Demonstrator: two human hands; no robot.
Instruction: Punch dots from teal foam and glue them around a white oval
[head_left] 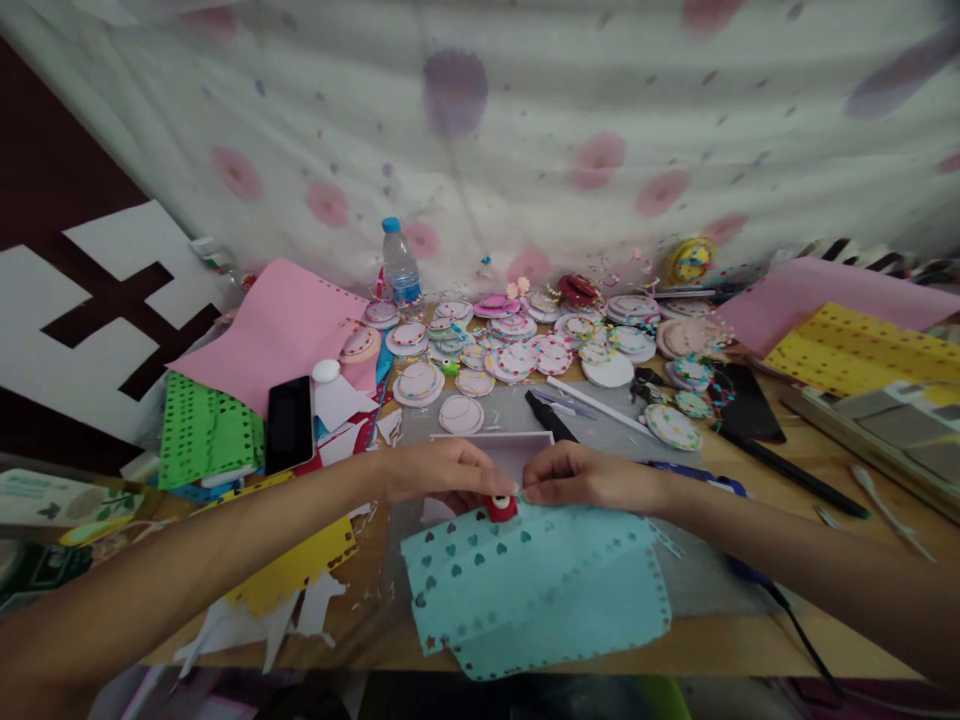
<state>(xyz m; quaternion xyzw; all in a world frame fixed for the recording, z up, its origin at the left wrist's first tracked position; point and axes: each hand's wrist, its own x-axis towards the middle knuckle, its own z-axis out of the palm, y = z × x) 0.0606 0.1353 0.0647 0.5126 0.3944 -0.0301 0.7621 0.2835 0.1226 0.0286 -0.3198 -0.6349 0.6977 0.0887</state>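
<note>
My left hand [450, 472] is closed around a small red craft punch [503, 508], which sits at the top edge of a light blue paper sheet [540, 580]. Rows of heart-shaped holes run across that sheet, and more holes line its lower and right edges. Beside the punch, my right hand [576, 474] pinches with thumb and fingers at the sheet's top edge. Exactly what is between those fingertips is hard to see, but the paper lies right under them. Behind both hands a white box or tray [491, 437] is partly hidden.
Several layered paper discs with beaded trim [514, 360] cover the table's back. A bottle [401, 265] stands behind them. To the left lie a phone [289, 425], pink paper [277, 320] and punched green paper [202, 430]. A blue glue gun [697, 475] and black pen [795, 472] lie right.
</note>
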